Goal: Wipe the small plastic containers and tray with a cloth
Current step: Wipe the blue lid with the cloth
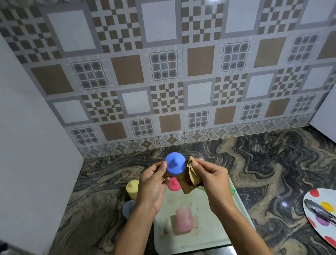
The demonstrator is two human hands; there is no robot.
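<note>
While left hand (153, 186) pinches the blue container (175, 164) above the tray's (210, 239) far end, right hand (214, 181) grips brown cloth (190, 177), touching container's right side. Its long axis seems to point toward the camera. Pink container (184, 221) lies on tray, nearer; yellow container (132, 189) stands left.

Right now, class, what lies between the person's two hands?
Head view: the blue container and brown cloth, between the left hand and right hand.

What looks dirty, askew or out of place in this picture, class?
The tray shows brownish smudges around the pale pink container. Nothing looks spilled or broken. Whether that container lies on its side is unclear.
</note>
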